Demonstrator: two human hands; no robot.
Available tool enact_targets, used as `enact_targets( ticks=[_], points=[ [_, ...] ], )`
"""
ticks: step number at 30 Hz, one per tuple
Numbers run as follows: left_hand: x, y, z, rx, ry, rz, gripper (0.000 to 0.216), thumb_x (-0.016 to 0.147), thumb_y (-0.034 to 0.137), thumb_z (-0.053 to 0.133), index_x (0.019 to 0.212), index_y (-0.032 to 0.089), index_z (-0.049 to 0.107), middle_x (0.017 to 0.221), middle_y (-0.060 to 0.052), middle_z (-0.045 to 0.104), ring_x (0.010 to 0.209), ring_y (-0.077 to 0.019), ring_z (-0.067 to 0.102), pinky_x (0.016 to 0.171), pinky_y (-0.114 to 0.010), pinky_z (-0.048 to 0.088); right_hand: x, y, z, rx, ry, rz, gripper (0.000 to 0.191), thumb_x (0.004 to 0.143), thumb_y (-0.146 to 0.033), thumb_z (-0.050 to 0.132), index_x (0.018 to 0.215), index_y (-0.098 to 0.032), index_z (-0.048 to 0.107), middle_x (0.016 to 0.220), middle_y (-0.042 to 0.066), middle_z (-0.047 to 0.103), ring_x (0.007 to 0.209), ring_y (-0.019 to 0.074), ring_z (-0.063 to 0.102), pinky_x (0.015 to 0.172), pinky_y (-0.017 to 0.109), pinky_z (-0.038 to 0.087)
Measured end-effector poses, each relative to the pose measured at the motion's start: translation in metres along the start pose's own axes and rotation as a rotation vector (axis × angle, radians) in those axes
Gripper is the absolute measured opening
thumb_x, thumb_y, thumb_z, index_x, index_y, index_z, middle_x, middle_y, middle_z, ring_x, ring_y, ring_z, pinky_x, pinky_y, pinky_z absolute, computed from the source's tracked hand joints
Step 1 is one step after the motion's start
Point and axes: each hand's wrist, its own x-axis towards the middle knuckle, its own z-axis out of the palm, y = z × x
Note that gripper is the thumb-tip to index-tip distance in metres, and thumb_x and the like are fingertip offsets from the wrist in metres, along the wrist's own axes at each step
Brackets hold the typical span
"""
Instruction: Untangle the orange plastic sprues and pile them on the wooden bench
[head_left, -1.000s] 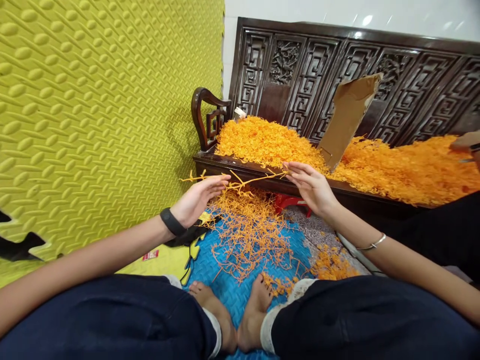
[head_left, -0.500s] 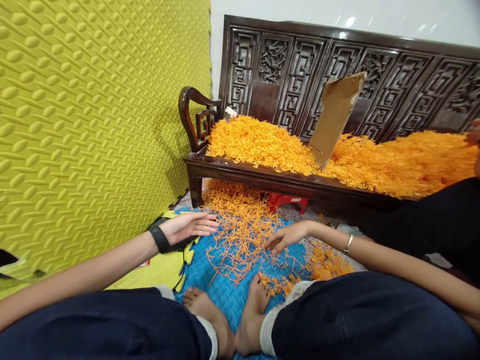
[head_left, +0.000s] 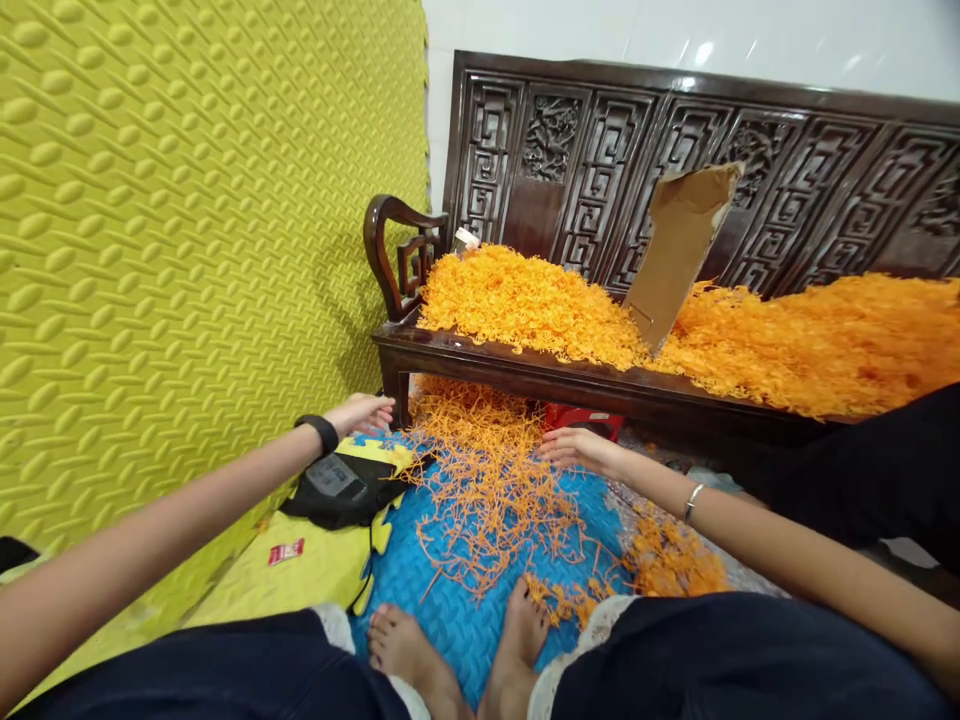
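Both our hands have dropped, left hand (head_left: 365, 411) and right hand (head_left: 571, 449) now empty with fingers spread over the floor's strands (head_left: 487, 480), which look light, thin and tangly, best pinched mid-stem.

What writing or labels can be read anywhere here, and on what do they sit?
None can be read.
Small red packet on the yellow mat: white print, too small to read.
Grey panel on the black pouch: marks too blurred.
Cardboard piece: no print visible.
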Motion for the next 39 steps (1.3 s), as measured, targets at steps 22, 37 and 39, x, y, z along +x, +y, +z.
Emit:
enact_targets(
  ticks=[22, 37, 39],
  points=[
    [0.179, 0.187, -0.054, -0.435, 0.486, 0.686, 0.014, 0.065, 0.017, 0.067, 0.063, 0.012, 0.054, 0.05, 0.006, 0.053, 0.051, -0.0085, 0.049, 0.058, -0.023, 0.044, 0.033, 0.072, 0.027, 0.343, -0.38, 0.177, 0.031, 0.063, -0.033, 0.065, 0.088, -0.014, 0.066, 0.087, 0.011, 0.069, 0.073, 0.0171, 0.068, 0.061, 0.022, 0.049],
    [0.18, 0.198, -0.051, -0.512, 0.585, 0.604, 0.017, 0.052, 0.014, 0.071, 0.053, 0.015, 0.054, 0.045, 0.007, 0.054, 0.047, -0.0101, 0.048, 0.048, -0.022, 0.043, 0.094, -0.095, 0.029, 0.104, -0.084, -0.466, 0.033, 0.073, -0.041, 0.06, 0.093, -0.014, 0.063, 0.094, 0.01, 0.066, 0.081, 0.0198, 0.065, 0.073, 0.035, 0.049],
    [0.182, 0.197, -0.053, -0.5, 0.591, 0.603, 0.018, 0.052, 0.018, 0.071, 0.052, 0.016, 0.054, 0.046, 0.007, 0.054, 0.048, -0.0101, 0.048, 0.049, -0.022, 0.042, 0.101, -0.11, 0.015, 0.091, 0.074, -0.5, 0.032, 0.071, -0.037, 0.062, 0.095, -0.015, 0.061, 0.097, 0.01, 0.065, 0.085, 0.0202, 0.063, 0.077, 0.035, 0.048]
  ],
)
